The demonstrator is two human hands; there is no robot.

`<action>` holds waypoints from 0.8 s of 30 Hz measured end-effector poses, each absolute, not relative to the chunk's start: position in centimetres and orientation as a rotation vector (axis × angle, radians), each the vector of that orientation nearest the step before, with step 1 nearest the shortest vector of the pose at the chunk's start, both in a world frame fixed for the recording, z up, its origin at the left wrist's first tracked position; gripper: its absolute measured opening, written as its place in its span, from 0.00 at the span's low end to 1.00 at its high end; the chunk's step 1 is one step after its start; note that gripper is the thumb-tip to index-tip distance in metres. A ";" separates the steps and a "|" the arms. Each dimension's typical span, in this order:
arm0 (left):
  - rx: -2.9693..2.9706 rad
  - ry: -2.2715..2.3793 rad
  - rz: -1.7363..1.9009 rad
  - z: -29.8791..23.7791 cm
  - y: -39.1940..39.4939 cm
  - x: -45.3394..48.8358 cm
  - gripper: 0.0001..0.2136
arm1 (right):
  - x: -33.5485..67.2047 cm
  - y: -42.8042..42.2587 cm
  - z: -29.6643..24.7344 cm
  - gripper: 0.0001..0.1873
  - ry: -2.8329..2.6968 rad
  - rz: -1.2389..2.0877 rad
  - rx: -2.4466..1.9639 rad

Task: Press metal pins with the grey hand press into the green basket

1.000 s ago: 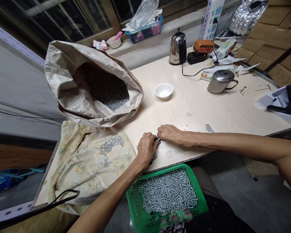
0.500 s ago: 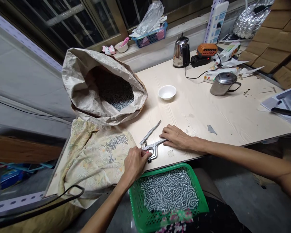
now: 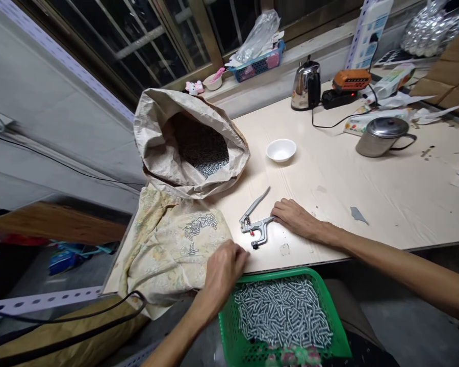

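Grey snap-fastener pliers (image 3: 258,227) lie on the table, handles spread apart, with a spring and a small red part near the jaw. My right hand (image 3: 294,218) rests on the table, its fingers closed on the end of the lower handle. Just left of the jaw, above the table's front edge, is my left hand (image 3: 225,267), apart from the pliers. Its fingers are curled together, and whatever they may hold is hidden. Small silver threaded metal pieces (image 3: 201,224) lie in a loose pile on a patterned yellowish cloth (image 3: 156,255), left of that hand.
A green basket (image 3: 226,326) full of silver threaded pieces sits below the table edge. An open woven sack (image 3: 149,137) with more stands behind the cloth. Farther back are a white bowl (image 3: 281,150), a kettle (image 3: 305,86), an orange battery (image 3: 351,79) and a lidded metal mug (image 3: 382,137).
My left hand has drawn away from the pliers' jaw, toward the front left. My right hand stays at the handle. The whole view has shifted, so things appear farther right.
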State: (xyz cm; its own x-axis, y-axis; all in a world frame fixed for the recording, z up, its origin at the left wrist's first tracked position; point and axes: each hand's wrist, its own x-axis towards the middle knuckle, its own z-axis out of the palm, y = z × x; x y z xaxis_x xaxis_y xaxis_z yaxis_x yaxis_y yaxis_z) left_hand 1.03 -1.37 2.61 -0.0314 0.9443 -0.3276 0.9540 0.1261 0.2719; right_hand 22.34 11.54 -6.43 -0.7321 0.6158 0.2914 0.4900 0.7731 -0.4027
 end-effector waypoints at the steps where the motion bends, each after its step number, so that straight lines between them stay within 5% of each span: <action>1: 1.842 1.895 -0.018 3.1 -2.4 1.0 0.09 | 22.5 11.6 -6.4 0.08 -2.551 0.430 -0.838; 4: 1.848 1.862 -0.060 3.8 -3.8 -0.2 0.07 | 22.5 11.7 -6.4 0.08 -2.545 0.431 -0.841; 11: 1.524 2.593 0.009 1.4 3.3 -6.4 0.17 | 21.9 11.3 -6.5 0.08 -2.528 0.352 -0.876; 24: 1.152 2.267 0.501 -0.5 4.1 -9.1 0.10 | 21.9 11.3 -6.5 0.08 -2.537 0.356 -0.883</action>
